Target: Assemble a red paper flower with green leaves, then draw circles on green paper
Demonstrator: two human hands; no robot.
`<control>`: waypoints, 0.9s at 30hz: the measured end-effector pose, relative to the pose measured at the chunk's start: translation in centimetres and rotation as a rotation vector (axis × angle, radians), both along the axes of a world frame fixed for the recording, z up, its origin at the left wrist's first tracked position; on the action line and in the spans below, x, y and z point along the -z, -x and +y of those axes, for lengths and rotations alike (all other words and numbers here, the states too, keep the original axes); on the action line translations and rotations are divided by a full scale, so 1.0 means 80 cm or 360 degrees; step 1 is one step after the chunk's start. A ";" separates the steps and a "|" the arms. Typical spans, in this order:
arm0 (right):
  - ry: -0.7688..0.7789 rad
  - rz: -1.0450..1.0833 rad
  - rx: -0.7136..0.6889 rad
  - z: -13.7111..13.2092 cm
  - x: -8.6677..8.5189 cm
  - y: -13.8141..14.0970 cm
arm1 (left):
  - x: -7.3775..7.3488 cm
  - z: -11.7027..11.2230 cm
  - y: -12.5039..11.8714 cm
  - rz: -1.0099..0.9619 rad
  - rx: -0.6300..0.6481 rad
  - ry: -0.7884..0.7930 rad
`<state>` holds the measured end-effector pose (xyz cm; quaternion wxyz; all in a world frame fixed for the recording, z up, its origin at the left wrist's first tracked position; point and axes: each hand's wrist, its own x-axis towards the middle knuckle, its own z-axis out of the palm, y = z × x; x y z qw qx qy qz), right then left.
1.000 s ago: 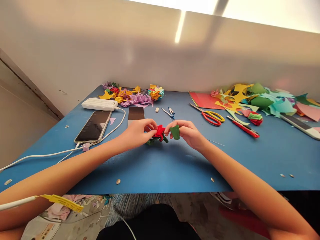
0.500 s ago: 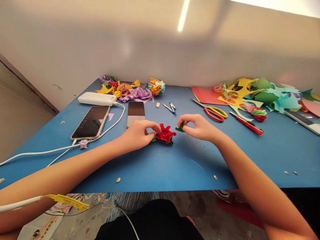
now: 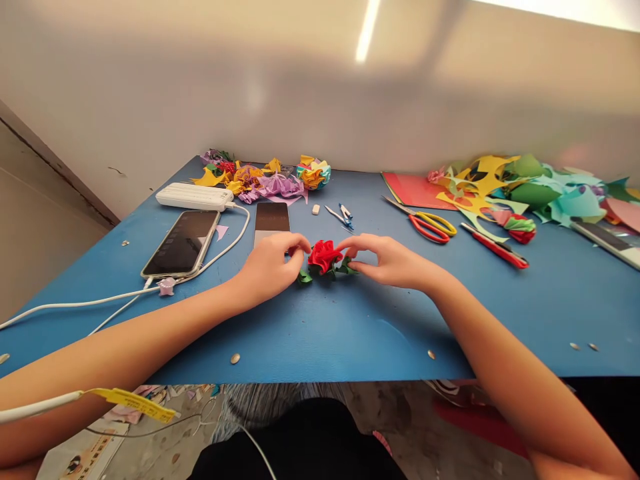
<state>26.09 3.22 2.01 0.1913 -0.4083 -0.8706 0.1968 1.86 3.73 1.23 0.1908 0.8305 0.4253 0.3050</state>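
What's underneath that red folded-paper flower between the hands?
Green paper leaves show on both sides below the red folded-paper flower, with the blue tabletop beneath. The flower hides its underside, so whether the leaves join there can't be seen.

On my feed, a pale wall point(image 3: 200, 107) rises behind the blue worktop point(image 3: 320, 347), marked by a bright streak of light point(image 3: 367, 30), with a glaring white area point(image 3: 595, 13) at upper right. Below the worktop's front edge I see grey, stained floor point(image 3: 405, 427), scraps littering its left side.
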 end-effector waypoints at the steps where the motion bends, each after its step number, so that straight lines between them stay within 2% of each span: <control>1: 0.0012 0.0012 -0.0012 0.000 0.001 0.001 | 0.000 -0.001 -0.001 -0.0014 -0.0037 -0.0050; 3: 0.0037 0.0058 -0.0043 0.001 0.004 0.003 | -0.001 -0.003 -0.003 -0.0014 -0.0044 -0.0165; 12: 0.0132 0.0272 -0.0120 -0.007 0.008 0.015 | 0.008 -0.011 -0.009 0.0072 0.0235 -0.0514; 20: 0.0226 0.0412 -0.0084 -0.014 0.007 0.023 | 0.005 -0.009 -0.006 0.0383 0.0284 -0.0669; 27: 0.0322 0.0530 -0.0039 -0.013 0.013 0.026 | 0.004 -0.008 -0.004 0.0531 0.0324 -0.0998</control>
